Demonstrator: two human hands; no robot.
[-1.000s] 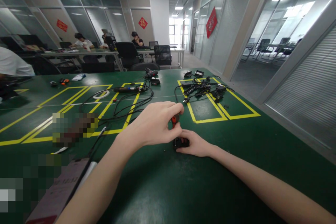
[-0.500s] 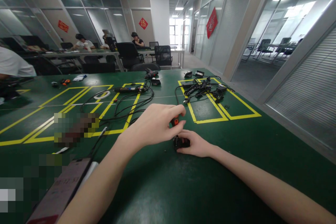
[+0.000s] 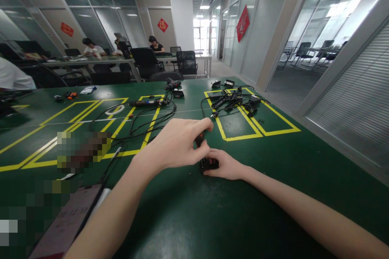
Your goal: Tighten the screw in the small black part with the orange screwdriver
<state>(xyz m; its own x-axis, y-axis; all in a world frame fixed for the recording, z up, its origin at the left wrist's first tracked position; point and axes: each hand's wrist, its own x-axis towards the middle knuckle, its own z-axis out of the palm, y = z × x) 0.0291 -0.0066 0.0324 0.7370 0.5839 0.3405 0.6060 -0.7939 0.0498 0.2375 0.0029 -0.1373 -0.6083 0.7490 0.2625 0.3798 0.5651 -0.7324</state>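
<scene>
My left hand [image 3: 179, 141] is closed on the black and red handle of a screwdriver [image 3: 199, 141], held upright with the thumb and fingers round it. Directly below, a small black plastic part [image 3: 208, 164] rests on the green table, gripped by my right hand [image 3: 227, 164] between thumb and fingers from its right side. The screwdriver's lower end comes down at the black part, but the fingers hide most of the contact.
Black cables and adapters [image 3: 234, 101] lie heaped at the back right. Beyond my left hand are a cordless drill [image 3: 173, 84], a corded black tool [image 3: 146, 103] and a white ring [image 3: 114, 110]. A phone-like slab [image 3: 68, 214] lies at the near left. Other people sit farther back.
The screwdriver's handle has turned slightly in my left fingers, with less of its red showing. Both hands stay at the black part; the whole view has shifted a little.
</scene>
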